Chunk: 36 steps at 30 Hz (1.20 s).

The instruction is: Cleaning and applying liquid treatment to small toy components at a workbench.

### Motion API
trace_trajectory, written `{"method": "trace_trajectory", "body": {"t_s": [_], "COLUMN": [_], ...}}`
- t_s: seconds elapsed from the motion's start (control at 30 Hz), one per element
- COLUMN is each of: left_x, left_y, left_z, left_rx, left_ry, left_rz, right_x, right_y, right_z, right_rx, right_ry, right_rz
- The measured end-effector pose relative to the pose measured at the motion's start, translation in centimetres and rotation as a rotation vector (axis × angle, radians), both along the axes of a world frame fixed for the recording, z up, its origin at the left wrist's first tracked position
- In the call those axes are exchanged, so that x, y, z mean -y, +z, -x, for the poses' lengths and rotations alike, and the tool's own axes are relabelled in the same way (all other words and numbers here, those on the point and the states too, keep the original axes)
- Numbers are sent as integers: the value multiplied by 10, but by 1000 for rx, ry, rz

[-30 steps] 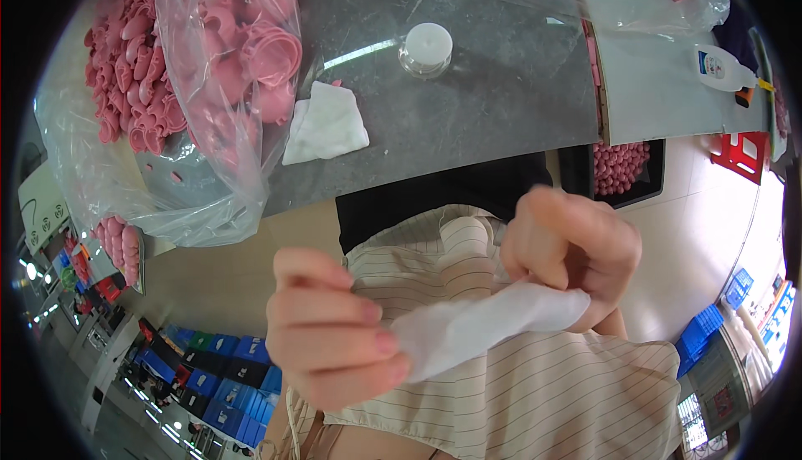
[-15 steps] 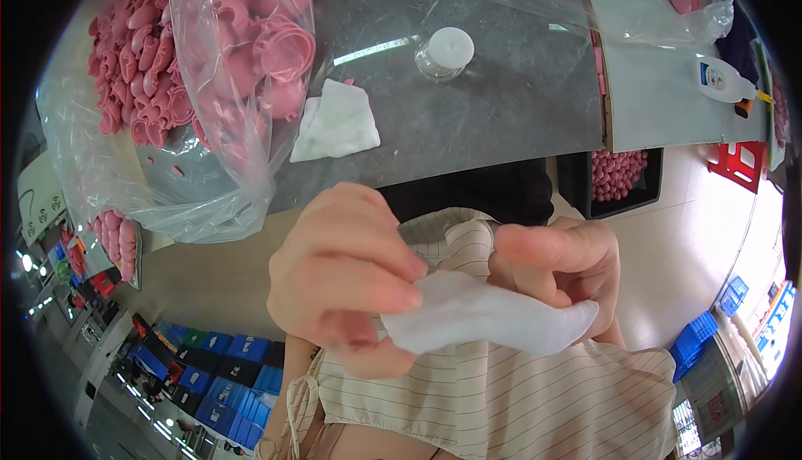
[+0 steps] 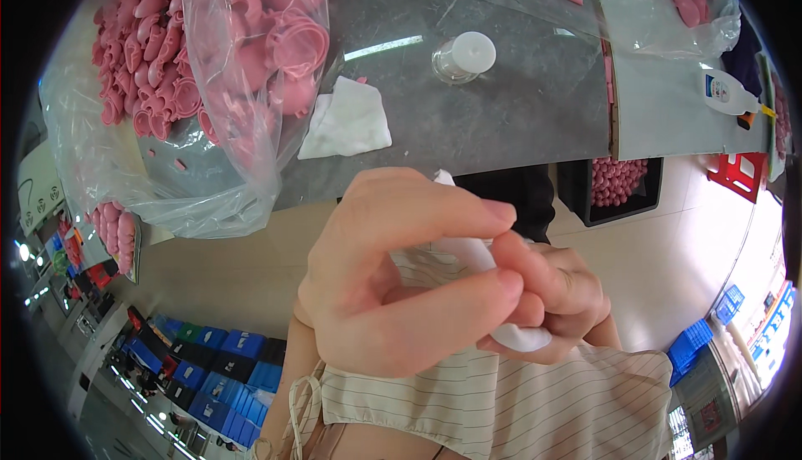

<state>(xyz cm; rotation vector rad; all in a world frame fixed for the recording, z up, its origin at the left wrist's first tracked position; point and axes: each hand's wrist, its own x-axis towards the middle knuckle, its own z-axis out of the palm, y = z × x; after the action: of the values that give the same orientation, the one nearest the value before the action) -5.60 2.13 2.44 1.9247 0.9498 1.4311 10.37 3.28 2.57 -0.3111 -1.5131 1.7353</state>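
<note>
A soft white cloth (image 3: 470,253) is bunched between my two hands above my lap. My right hand (image 3: 555,293) is closed on it, with a loose end hanging below the fingers. My left hand (image 3: 393,268) curves in from the left, thumb and finger bent around the cloth and meeting the right fingertips. Part of the cloth is hidden behind the left fingers. Beyond the hands, a folded white cloth (image 3: 351,117) lies on the grey table (image 3: 535,109). A clear bottle with a white cap (image 3: 474,52) stands farther back.
Pink moulded parts (image 3: 138,67) are heaped at the left beside a clear plastic bag (image 3: 251,84) of more. A black crate (image 3: 576,197) of small pink pieces sits below the table edge. At the right are a white squeeze bottle (image 3: 728,92) and a red stool (image 3: 737,174).
My left hand has moved right and up to meet the right fingers. The cloth, stretched out between the hands before, is now bunched and bent around the right fingers.
</note>
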Motion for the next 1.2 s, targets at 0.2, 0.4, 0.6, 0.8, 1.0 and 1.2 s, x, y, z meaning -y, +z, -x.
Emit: {"method": "trace_trajectory", "body": {"t_s": [0.2, 0.4, 0.6, 0.8, 1.0, 1.2], "left_x": [5, 6, 4, 5, -1, 2], "left_y": [1, 4, 6, 11, 9, 7], "left_z": [-7, -5, -7, -14, -11, -7], "left_rx": [31, 48, 83, 62, 98, 68], "left_ry": [52, -34, -35, 90, 45, 46], "left_rz": [83, 132, 126, 159, 136, 120], "right_x": [9, 11, 15, 12, 10, 11], "right_y": [-2, 0, -2, -2, -5, -7], "right_z": [8, 11, 14, 11, 10, 12], "right_rx": [50, -11, 15, 70, 57, 62], "right_ry": [-183, -227, -307, -306, -254, -312], "right_rz": [-113, -117, -175, -214, -239, -264]}}
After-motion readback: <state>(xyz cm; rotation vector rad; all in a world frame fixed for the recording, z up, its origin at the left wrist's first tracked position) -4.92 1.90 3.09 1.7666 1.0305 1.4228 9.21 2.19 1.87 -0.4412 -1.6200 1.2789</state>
